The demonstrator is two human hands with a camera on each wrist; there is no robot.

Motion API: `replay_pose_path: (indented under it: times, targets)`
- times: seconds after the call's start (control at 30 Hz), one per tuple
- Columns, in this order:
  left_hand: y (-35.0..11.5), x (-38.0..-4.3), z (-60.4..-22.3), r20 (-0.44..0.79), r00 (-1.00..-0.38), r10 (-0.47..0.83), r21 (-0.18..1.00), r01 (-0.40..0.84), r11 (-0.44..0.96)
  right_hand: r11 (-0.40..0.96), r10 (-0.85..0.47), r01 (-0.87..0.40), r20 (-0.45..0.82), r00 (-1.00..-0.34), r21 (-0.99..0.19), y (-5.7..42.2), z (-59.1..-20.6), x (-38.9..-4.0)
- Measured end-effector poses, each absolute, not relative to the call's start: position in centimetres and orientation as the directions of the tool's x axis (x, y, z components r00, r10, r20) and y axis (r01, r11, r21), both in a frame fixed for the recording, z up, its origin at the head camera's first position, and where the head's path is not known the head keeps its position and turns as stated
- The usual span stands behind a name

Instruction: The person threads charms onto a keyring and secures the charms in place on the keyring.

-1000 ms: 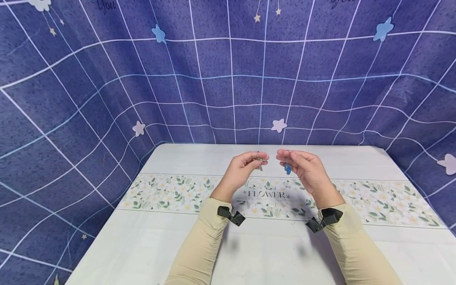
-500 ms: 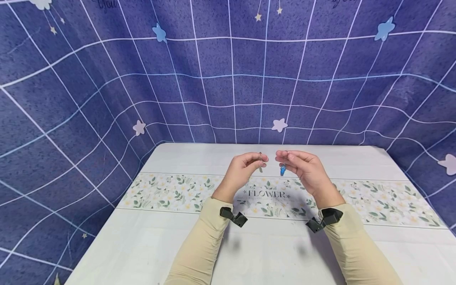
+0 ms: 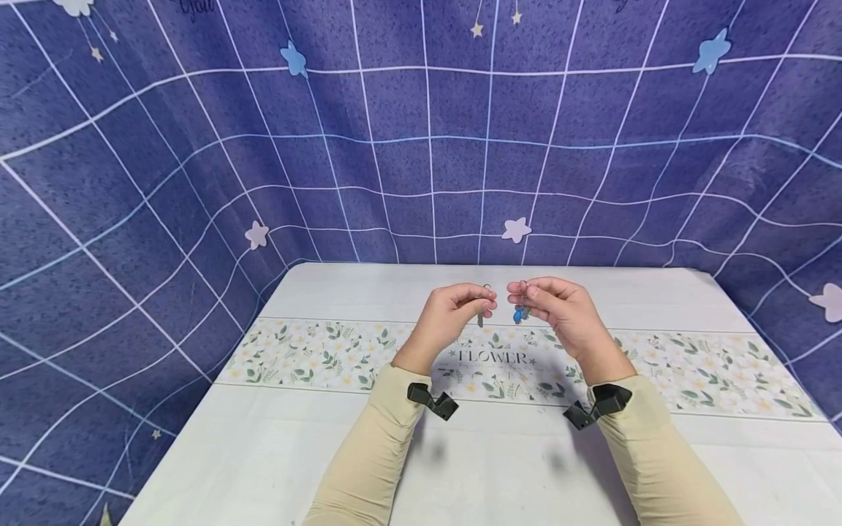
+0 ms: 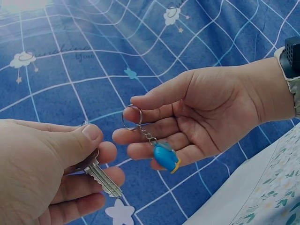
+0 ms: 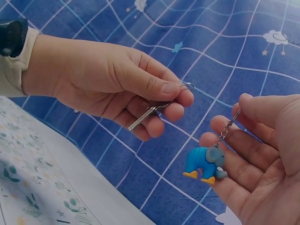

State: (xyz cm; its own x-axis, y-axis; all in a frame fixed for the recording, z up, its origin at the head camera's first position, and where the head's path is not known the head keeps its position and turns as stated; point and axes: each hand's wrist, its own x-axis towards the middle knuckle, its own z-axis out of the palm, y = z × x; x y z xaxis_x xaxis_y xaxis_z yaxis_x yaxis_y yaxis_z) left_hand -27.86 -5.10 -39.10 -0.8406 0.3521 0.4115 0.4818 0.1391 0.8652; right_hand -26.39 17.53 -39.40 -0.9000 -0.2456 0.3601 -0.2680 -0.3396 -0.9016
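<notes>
Over the table's far part, my left hand (image 3: 447, 318) pinches a metal key (image 4: 104, 180) between thumb and forefinger. The key's blade points down, and a small ring (image 5: 187, 86) on it sticks out above the fingertips. Across a narrow gap, my right hand (image 3: 559, 310) pinches the split ring (image 4: 132, 117) of a keychain with thumb and forefinger. From that ring a short chain carries a blue elephant charm (image 5: 204, 163) with yellow feet, dangling before the other, loosely bent fingers. Key and keychain are apart. The thumb and fingers cover most of the key's head.
A white table (image 3: 487, 453) lies below, crossed by a floral strip (image 3: 316, 358) lettered "FLOWER". Behind and to the left hangs a blue curtain (image 3: 395, 168) with a grid and star pattern. Each wrist wears a black camera mount (image 3: 433, 400).
The key has turned in my left fingers, so its ring now shows above them. My right hand has come slightly left, and the elephant charm has swung left and turned.
</notes>
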Motion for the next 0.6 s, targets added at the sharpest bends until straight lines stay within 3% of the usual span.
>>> replay_pose_path:
  times: [0.6]
  targets:
    - [-5.15, -27.79, -38.92, 0.385, -0.837, 0.389, 0.876, 0.465, 0.132, -0.245, -0.252, -0.341, 0.399, -0.881, -0.908, 17.38, -39.77, -26.60]
